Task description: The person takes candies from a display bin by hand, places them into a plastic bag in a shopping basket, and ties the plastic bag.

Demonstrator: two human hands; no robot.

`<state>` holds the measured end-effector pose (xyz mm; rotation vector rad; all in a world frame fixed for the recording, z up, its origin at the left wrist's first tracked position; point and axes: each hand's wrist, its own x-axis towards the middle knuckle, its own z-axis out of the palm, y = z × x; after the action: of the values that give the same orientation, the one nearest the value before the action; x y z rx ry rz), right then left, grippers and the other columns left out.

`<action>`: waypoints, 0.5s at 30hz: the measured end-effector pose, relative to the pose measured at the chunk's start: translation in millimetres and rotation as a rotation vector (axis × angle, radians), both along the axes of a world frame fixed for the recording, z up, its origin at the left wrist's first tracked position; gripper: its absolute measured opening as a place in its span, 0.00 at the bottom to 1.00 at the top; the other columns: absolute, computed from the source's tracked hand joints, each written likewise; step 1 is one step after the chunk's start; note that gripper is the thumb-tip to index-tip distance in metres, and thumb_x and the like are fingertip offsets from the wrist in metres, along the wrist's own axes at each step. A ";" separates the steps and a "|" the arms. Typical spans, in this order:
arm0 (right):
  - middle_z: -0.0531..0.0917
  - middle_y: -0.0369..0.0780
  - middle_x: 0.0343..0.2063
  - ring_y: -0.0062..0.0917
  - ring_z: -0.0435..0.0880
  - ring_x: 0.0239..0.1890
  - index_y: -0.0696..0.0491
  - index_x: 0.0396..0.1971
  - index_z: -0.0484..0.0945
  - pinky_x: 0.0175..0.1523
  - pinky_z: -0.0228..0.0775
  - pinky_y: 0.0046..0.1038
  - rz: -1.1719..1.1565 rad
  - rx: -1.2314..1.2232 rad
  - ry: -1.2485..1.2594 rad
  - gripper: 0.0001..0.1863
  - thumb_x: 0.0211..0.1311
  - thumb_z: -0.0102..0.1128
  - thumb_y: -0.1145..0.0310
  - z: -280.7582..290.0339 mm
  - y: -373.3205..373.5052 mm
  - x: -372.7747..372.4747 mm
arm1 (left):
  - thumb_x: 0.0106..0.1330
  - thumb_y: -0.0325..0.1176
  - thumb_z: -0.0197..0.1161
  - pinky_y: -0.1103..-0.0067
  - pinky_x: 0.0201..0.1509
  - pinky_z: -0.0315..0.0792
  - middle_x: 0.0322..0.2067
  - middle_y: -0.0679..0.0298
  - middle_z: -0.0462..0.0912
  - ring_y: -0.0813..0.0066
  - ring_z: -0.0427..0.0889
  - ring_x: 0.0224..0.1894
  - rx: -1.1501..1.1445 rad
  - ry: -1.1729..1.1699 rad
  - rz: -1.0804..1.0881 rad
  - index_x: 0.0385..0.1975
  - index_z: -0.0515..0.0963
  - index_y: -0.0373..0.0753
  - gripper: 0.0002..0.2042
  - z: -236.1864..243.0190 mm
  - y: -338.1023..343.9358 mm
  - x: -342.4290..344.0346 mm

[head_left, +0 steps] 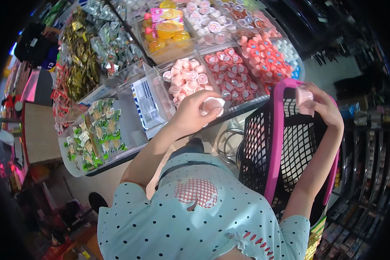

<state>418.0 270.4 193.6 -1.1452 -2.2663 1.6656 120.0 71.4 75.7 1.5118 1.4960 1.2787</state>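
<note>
From my distant seat, I watch the left hand (194,113), thumb and fingers clamped on a pale cup (214,106) at the near edge of the display. The right hand (324,104) is also closed, pinching a pink cup (305,99) (I cannot tell what fills it) over the far part of a black-and-pink basket (274,151). More small pink cups (187,78) crowd a clear compartment (159,89), beyond the left hand, with red-topped packs (232,76) to their right.
</note>
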 end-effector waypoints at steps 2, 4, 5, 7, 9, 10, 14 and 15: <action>0.70 0.39 0.45 0.24 0.72 0.45 0.59 0.42 0.72 0.49 0.63 0.21 0.183 0.048 -0.036 0.22 0.44 0.59 0.68 -7.9 11.7 -49.0 | 0.53 0.33 0.64 0.77 0.41 0.72 0.38 0.57 0.79 0.65 0.79 0.38 -0.011 0.108 0.118 0.42 0.74 0.37 0.16 -3.2 -6.6 -22.6; 0.73 0.38 0.36 0.18 0.72 0.36 0.60 0.42 0.72 0.35 0.65 0.20 0.320 0.100 -0.039 0.22 0.46 0.60 0.66 -22.0 17.0 -96.7 | 0.53 0.34 0.64 0.76 0.41 0.72 0.39 0.57 0.79 0.63 0.79 0.38 -0.010 0.149 0.162 0.42 0.74 0.38 0.16 -8.6 -7.4 -45.2; 0.74 0.38 0.34 0.18 0.72 0.35 0.59 0.41 0.73 0.34 0.64 0.20 0.329 0.102 -0.031 0.21 0.47 0.60 0.63 -38.0 22.5 -114.3 | 0.54 0.35 0.63 0.75 0.41 0.72 0.39 0.56 0.79 0.62 0.79 0.38 -0.006 0.199 0.182 0.42 0.74 0.38 0.16 -11.5 -3.9 -57.4; 0.75 0.36 0.28 0.19 0.73 0.30 0.58 0.36 0.75 0.33 0.66 0.21 0.532 0.114 -0.169 0.19 0.47 0.59 0.60 -45.3 25.2 -175.2 | 0.55 0.38 0.62 0.72 0.42 0.72 0.39 0.55 0.78 0.60 0.79 0.39 -0.004 0.230 0.215 0.42 0.74 0.38 0.17 -18.0 6.4 -86.5; 0.77 0.39 0.29 0.23 0.76 0.33 0.59 0.39 0.74 0.36 0.69 0.22 0.606 0.187 -0.372 0.22 0.44 0.60 0.62 -61.9 31.7 -223.0 | 0.55 0.41 0.61 0.69 0.41 0.72 0.36 0.53 0.80 0.57 0.80 0.38 -0.130 0.345 0.295 0.40 0.75 0.37 0.17 -18.5 22.8 -111.8; 0.78 0.40 0.28 0.23 0.77 0.32 0.59 0.37 0.75 0.36 0.69 0.23 0.686 0.227 -0.437 0.22 0.42 0.60 0.61 -78.0 41.3 -245.4 | 0.55 0.41 0.61 0.69 0.41 0.72 0.36 0.53 0.80 0.57 0.80 0.38 -0.129 0.340 0.303 0.40 0.75 0.37 0.17 -20.3 32.1 -123.1; 0.80 0.43 0.25 0.25 0.78 0.30 0.59 0.33 0.78 0.35 0.69 0.27 0.755 0.363 -0.375 0.23 0.38 0.60 0.57 -154.0 63.3 -308.2 | 0.54 0.42 0.61 0.67 0.41 0.72 0.36 0.49 0.79 0.52 0.78 0.39 -0.233 0.614 0.216 0.38 0.75 0.34 0.18 -32.8 71.9 -157.6; 0.80 0.43 0.26 0.26 0.78 0.30 0.59 0.33 0.78 0.35 0.69 0.28 0.725 0.389 -0.338 0.24 0.38 0.60 0.55 -173.1 67.5 -318.6 | 0.54 0.42 0.61 0.66 0.41 0.71 0.35 0.49 0.79 0.52 0.78 0.39 -0.312 0.671 0.168 0.36 0.75 0.34 0.17 -36.4 83.3 -162.0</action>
<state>99.3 338.0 20.5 -0.5715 -3.3037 1.1219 -42.0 154.7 39.3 1.7098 2.1613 0.5814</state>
